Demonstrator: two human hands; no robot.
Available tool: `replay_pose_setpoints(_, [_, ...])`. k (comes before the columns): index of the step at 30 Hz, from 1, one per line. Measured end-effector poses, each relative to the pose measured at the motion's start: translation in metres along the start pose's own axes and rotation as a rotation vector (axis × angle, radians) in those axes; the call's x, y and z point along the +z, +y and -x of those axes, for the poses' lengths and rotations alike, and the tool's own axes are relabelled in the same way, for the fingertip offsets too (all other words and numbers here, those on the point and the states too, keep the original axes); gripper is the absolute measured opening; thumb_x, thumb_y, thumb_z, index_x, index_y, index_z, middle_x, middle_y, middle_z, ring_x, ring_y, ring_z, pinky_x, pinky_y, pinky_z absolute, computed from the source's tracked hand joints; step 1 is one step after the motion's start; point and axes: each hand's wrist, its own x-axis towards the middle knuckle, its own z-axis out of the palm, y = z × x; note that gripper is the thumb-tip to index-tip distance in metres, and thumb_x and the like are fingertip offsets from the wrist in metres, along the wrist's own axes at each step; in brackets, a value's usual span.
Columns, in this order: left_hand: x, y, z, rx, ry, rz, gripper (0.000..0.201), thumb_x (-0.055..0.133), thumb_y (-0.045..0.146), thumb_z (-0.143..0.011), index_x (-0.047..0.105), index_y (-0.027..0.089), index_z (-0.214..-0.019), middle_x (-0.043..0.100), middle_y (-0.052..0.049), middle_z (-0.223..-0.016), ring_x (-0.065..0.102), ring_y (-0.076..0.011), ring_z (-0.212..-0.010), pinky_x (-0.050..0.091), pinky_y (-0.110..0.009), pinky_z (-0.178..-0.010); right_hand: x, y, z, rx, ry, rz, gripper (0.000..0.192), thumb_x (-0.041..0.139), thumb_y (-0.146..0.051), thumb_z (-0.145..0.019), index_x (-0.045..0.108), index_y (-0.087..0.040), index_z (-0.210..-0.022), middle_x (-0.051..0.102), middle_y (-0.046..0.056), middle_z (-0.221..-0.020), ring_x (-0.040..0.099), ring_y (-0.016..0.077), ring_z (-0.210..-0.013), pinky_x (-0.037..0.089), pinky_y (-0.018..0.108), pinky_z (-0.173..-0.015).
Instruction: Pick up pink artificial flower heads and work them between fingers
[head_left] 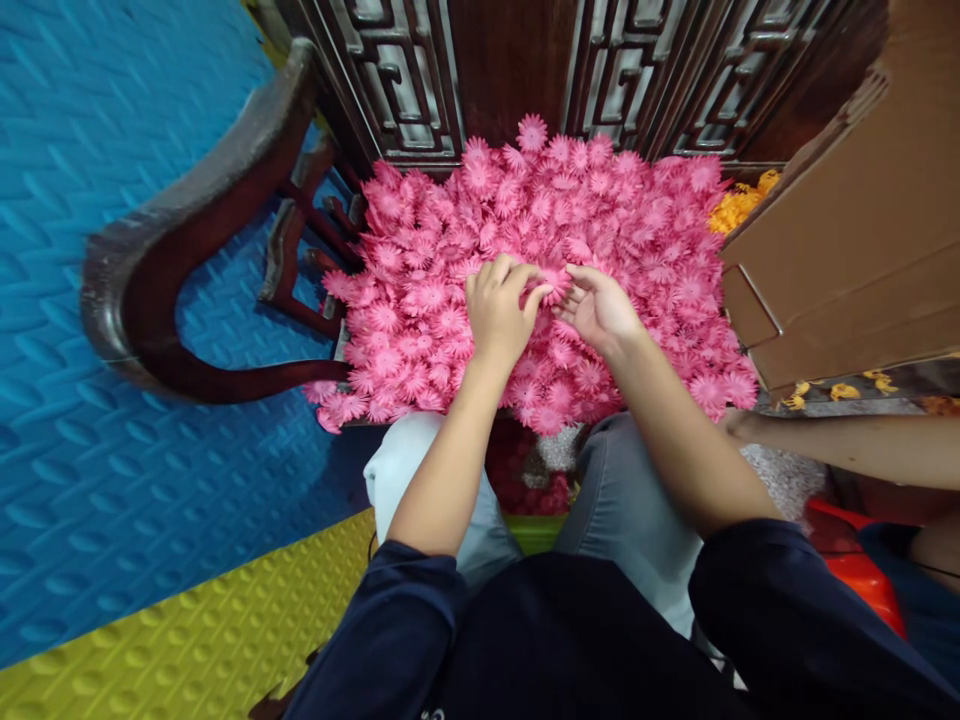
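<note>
A pink artificial flower point(553, 285) is between my two hands, just above a thick pile of similar pink flowers point(420, 300). My left hand point(501, 305), back up, pinches the left side of it with thumb and forefinger. From the other side my right hand point(601, 308) is turned palm up, its thumb and curled fingers at the flower's right edge. Part of the flower is covered by my fingers. The pile lies over a dark wooden seat in front of my knees.
A curved wooden armrest point(131, 290) borders the pile on the left, and a carved wooden back point(517, 70) rises behind. At right stands a cardboard box point(847, 240) beside yellow flowers point(739, 208). Another person's arm point(862, 447) reaches in near my right elbow.
</note>
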Motion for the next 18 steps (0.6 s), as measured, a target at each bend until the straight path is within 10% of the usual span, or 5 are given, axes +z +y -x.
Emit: replay_pose_setpoints(18, [0.0014,-0.0038,-0.0026,-0.009,-0.024,0.029,0.018,0.055,0.034,-0.085,0.064,0.022,-0.076,0.060,-0.007,-0.090,0.053,-0.0266,-0.098,0.037,-0.041,-0.087,-0.0005,0.0063,0.0005,0.066,-0.007,-0.050,0.011,0.056,-0.025,-0.080,0.054,-0.021,-0.070,0.058,-0.006,-0.056,0.055,0.0095,-0.056,0.048,0.024,-0.067])
